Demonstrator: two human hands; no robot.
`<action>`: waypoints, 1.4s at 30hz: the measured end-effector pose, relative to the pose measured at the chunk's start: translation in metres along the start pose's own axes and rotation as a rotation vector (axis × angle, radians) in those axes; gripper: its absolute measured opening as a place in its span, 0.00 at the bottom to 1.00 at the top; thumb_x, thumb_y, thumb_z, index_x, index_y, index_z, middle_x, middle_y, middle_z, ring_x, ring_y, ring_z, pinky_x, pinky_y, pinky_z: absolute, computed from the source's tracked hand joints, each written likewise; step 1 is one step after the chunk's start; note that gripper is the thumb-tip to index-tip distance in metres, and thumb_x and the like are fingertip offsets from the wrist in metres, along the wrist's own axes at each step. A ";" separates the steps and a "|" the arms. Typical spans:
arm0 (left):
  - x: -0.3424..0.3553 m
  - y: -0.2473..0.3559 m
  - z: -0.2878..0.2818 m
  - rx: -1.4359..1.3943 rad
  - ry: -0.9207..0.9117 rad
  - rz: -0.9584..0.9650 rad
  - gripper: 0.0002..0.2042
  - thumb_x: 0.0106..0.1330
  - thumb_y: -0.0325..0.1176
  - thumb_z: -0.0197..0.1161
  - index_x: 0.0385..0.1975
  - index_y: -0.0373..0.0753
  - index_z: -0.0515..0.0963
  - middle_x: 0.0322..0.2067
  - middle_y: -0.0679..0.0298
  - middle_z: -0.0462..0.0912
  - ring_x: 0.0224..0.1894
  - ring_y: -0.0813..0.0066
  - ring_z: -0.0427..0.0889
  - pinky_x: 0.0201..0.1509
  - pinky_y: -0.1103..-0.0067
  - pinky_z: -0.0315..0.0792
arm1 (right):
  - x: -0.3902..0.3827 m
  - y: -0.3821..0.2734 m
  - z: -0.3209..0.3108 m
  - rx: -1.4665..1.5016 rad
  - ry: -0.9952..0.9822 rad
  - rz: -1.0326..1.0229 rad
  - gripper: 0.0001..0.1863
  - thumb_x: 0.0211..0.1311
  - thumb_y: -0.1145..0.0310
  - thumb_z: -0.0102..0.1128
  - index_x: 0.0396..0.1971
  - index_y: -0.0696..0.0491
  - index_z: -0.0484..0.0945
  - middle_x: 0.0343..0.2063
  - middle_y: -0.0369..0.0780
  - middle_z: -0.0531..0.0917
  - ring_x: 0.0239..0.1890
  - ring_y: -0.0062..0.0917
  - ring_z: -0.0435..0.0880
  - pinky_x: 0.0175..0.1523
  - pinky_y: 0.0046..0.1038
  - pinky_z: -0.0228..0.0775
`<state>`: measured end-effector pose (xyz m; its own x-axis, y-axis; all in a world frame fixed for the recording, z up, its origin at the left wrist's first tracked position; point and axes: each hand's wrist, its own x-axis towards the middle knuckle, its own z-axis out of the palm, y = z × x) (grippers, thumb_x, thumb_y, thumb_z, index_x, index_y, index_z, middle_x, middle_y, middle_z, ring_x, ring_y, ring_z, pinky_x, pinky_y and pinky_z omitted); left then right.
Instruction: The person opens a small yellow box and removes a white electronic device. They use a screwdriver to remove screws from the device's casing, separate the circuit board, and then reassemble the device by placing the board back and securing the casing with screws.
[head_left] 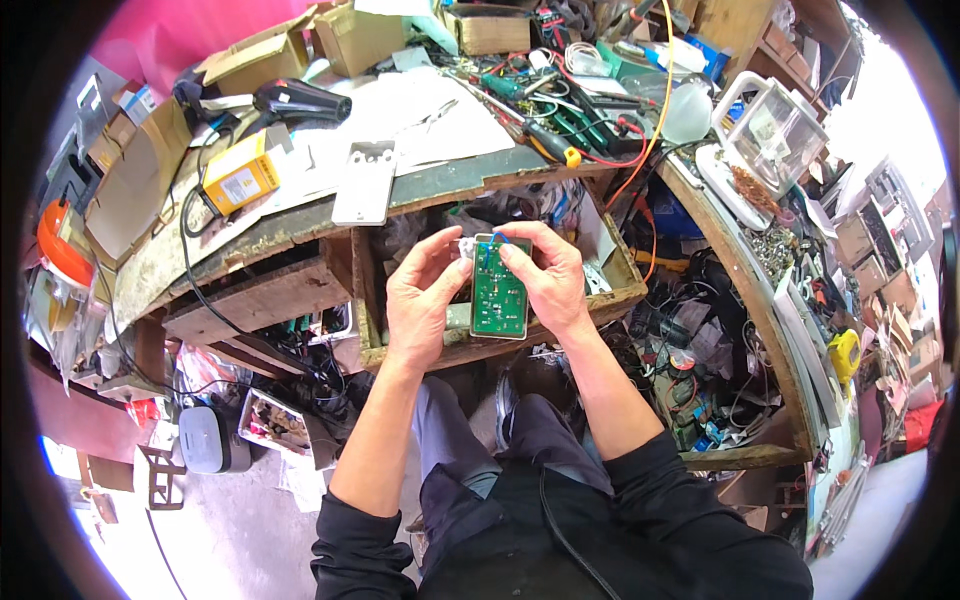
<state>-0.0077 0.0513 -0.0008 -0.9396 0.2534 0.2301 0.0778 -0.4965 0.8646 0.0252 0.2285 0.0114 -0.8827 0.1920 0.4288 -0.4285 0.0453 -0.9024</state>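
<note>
Dark sleeves (640, 500) at the lower edge, pushed up off both bare forearms, above grey trousers (470, 440). Left hand (425, 290) curled narrow around the left edge of a green circuit board (499, 292), thumb and fingers pinching near its top corner beside a small pale part. Right hand (548, 275) closed on the board's right edge, thumb pressed flat on its green face, fingers wrapped behind. Board upright, held between both hands, above an open wooden drawer (620, 290) full of loose parts. Just beyond, on the bench edge: a grey flat cover plate (365, 183), partly overhanging the worn wooden bench (250, 235). Further left, a yellow box (240, 178) and a black hair dryer (300, 100) on white paper. Red-and-black leads and a yellow-tipped screwdriver (548, 145) to the right of the plate. Cardboard boxes (360, 38) along the far edge. White lamp-like housing (770, 130) on the right-hand shelf, well apart from both hands.
</note>
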 end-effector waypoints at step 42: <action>0.009 -0.007 -0.004 -0.004 -0.043 -0.206 0.16 0.82 0.37 0.59 0.60 0.35 0.81 0.48 0.66 0.88 0.44 0.83 0.86 0.45 0.81 0.81 | 0.004 0.008 -0.003 0.111 -0.005 0.096 0.10 0.71 0.72 0.69 0.48 0.58 0.83 0.37 0.33 0.87 0.38 0.12 0.83 0.44 0.18 0.78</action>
<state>-0.0180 0.0539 -0.0066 -0.9206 0.3847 0.0678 -0.1156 -0.4342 0.8934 0.0186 0.2326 0.0057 -0.9217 0.1851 0.3410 -0.3603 -0.0821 -0.9292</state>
